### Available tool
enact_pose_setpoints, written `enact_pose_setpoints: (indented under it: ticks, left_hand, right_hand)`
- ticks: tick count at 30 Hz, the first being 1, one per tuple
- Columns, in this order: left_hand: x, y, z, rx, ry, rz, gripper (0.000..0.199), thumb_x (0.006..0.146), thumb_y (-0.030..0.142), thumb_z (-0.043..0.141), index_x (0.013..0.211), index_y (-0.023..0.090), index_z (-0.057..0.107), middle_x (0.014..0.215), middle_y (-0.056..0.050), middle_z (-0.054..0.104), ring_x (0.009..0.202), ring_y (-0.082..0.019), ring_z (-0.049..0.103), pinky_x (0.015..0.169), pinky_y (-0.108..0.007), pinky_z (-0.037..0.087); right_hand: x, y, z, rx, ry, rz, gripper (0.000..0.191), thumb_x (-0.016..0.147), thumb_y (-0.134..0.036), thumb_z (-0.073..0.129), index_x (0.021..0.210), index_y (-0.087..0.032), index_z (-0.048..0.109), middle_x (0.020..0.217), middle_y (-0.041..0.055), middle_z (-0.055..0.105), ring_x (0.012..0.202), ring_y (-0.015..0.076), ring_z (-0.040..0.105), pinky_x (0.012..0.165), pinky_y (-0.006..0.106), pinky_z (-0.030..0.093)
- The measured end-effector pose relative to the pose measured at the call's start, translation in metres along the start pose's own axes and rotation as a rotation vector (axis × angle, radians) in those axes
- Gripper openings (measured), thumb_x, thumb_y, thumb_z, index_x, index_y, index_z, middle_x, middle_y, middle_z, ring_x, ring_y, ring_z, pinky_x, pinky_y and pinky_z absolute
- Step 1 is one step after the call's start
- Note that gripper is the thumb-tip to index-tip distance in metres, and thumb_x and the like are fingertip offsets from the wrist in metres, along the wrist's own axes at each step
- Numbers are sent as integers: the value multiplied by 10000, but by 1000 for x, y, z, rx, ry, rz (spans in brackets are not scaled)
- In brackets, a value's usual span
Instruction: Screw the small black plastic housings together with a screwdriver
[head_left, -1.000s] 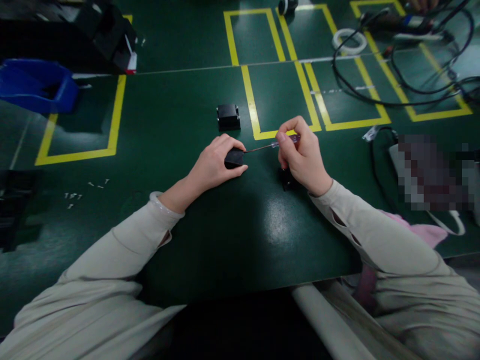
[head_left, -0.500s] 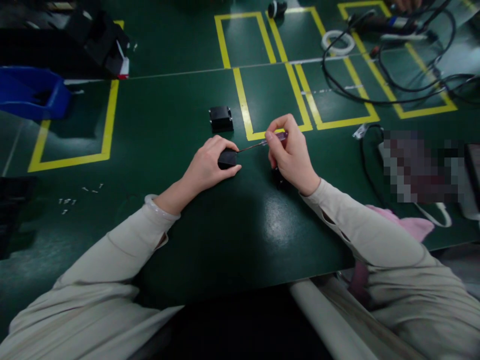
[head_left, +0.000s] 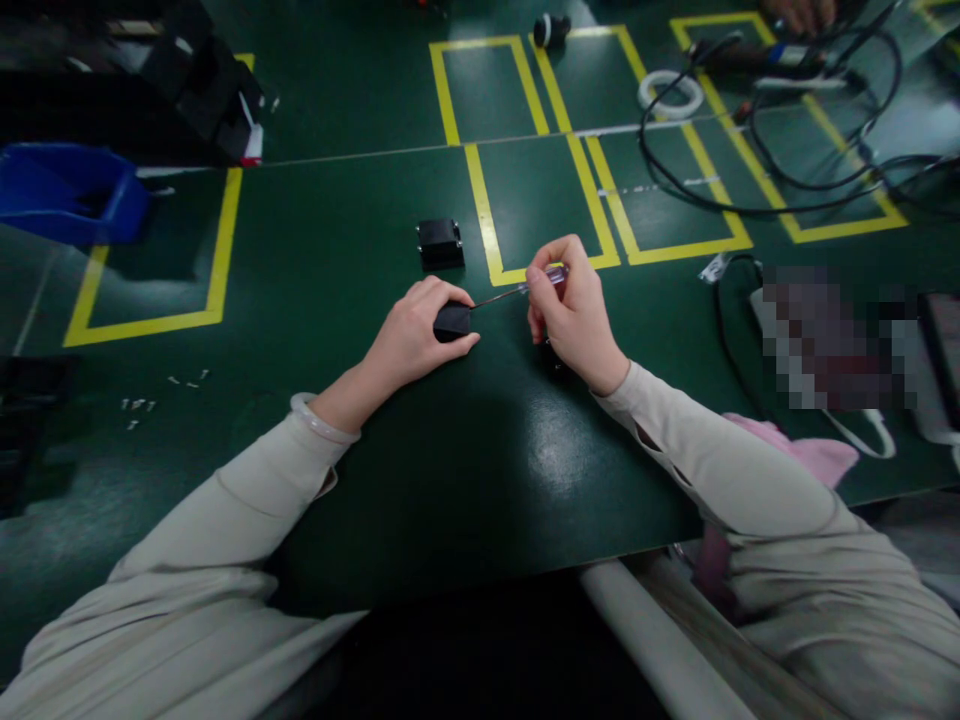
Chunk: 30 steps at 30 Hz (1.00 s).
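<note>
My left hand (head_left: pixel 421 325) grips a small black box-shaped part (head_left: pixel 453 322) against the green table, thumb on the near side and fingers on the far side. In my right hand (head_left: pixel 574 310) is a screwdriver (head_left: pixel 555 277) with a clear purplish handle, closed in the fingers. Its thin shaft points left, and the tip meets the upper right edge of the black part. A second black part (head_left: pixel 440 243) with shiny screws at its sides lies just beyond my left hand. Another dark piece (head_left: pixel 553 357) is partly hidden beneath my right hand.
Several small screws (head_left: pixel 138 404) lie at the left, below a blue bin (head_left: pixel 71 195). A cabled tool (head_left: pixel 757 55), a white ring (head_left: pixel 670 94) and another person's hand (head_left: pixel 801 14) are at the back right. A pink cloth (head_left: pixel 795 447) lies near the right edge.
The view has shifted slightly. Both hands keep their hold, and the screwdriver tip stays at the black part; the right hand's pose differs only a little.
</note>
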<state>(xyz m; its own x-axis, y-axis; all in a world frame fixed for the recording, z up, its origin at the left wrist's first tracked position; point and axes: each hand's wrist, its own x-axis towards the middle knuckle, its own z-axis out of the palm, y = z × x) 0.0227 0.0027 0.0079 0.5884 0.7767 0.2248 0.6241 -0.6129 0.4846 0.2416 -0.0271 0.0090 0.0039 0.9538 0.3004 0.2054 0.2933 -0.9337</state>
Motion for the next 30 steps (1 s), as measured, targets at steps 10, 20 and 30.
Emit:
enact_pose_setpoints:
  ticks: [10, 20, 30]
  left_hand:
    - [0, -1, 0, 5, 4, 5, 317, 867, 366, 669, 1120, 181, 623, 1118, -82, 650, 1069, -249, 607, 963, -389, 480]
    - [-1, -1, 0, -19, 3, 18, 310, 867, 344, 673, 1125, 180, 620, 1121, -77, 646, 1067, -242, 601, 962, -384, 477]
    - [-1, -2, 0, -14, -6, 16, 324, 866, 360, 676, 1123, 172, 619, 1121, -78, 646, 1071, -245, 596, 959, -377, 468]
  right_hand:
    - [0, -2, -1, -17, 1, -2, 347, 985, -594, 488, 886, -268, 425, 464, -108, 396, 349, 78, 393, 366, 272, 294]
    - [-1, -1, -2, 25, 1, -21, 320, 987, -558, 518, 875, -267, 446, 485, -102, 410, 363, 89, 421, 376, 285, 289]
    - [-3, -4, -2, -7, -2, -44, 255, 997, -487, 533, 927, -252, 461, 543, -95, 444, 400, 75, 446, 406, 264, 322]
